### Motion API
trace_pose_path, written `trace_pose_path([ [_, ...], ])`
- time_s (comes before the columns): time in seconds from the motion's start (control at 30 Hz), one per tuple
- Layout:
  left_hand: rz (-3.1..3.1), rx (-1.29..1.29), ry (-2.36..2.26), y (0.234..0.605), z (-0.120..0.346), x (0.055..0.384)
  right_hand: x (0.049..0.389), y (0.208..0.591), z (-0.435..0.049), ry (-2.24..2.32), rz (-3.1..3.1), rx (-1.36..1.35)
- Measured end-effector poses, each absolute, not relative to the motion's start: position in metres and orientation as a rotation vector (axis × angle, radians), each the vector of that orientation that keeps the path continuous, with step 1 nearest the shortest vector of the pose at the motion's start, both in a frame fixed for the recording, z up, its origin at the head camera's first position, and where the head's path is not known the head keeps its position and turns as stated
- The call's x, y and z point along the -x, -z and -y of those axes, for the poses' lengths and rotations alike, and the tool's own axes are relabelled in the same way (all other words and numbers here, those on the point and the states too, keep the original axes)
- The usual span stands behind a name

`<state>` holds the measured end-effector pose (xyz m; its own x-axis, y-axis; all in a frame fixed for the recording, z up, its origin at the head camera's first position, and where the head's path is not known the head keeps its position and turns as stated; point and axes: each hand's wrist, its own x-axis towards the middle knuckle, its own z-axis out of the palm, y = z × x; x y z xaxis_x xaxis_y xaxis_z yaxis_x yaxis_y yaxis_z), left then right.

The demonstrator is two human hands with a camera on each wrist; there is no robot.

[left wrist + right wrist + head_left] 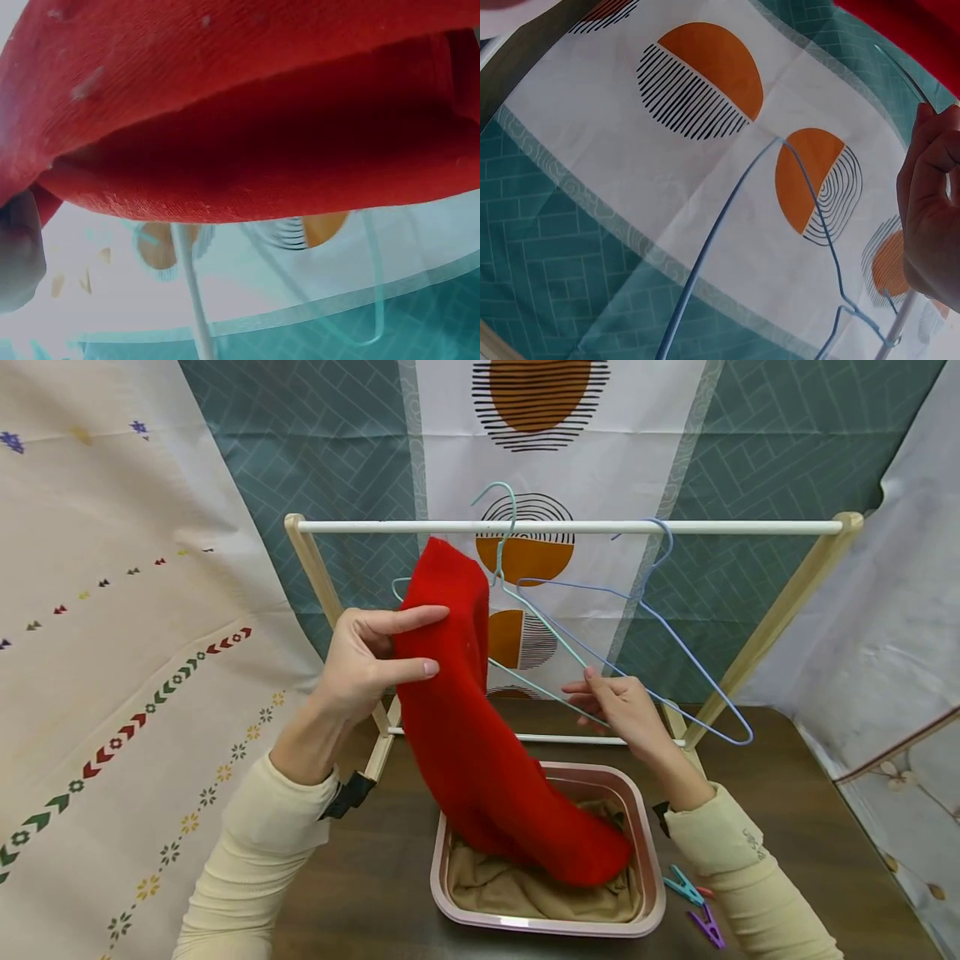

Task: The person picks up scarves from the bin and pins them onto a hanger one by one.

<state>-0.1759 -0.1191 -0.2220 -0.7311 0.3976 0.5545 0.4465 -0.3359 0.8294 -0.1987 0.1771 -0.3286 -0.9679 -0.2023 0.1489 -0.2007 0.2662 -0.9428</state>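
My left hand [367, 656] holds up a long red cloth garment [465, 693] near its upper end, with two fingers across its front. The garment's lower end lies over a pink basin [652, 860]. In the left wrist view, the red fabric [225, 67] fills the upper part, its edges parted in a wide fold. My right hand [618, 706] pinches the right end of a mint-green hanger [547, 625]. Its hook rises above the white rail, and its left part passes behind the red garment. In the right wrist view, the right hand [934, 202] shows at the right edge.
A blue hanger [693, 652] hangs from the white rail [375, 527] of a wooden-legged rack. Brown cloth [525, 893] lies in the basin. Right of it, a teal clothespin [682, 885] and a purple clothespin [707, 927] rest on the dark table [360, 877].
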Motion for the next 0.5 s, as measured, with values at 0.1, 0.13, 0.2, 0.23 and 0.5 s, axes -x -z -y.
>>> trace_pose_path([
  [0.1,1.712,1.231,2.254,0.213,0.118,0.178,0.197,0.329,-0.179,1.884,-2.492,0.404],
  [0.13,1.693,1.261,2.251,0.212,0.118,0.18,0.197,0.33,-0.18,1.893,-2.488,0.406],
  [0.2,1.674,1.32,2.271,0.214,0.118,0.182,0.195,0.332,-0.182,1.93,-2.461,0.411],
  [0.23,1.676,1.359,2.286,0.217,0.119,0.184,0.195,0.332,-0.183,1.95,-2.447,0.417],
  [0.5,2.064,1.516,2.359,0.26,0.126,0.203,0.186,0.343,-0.19,1.947,-2.499,0.544],
])
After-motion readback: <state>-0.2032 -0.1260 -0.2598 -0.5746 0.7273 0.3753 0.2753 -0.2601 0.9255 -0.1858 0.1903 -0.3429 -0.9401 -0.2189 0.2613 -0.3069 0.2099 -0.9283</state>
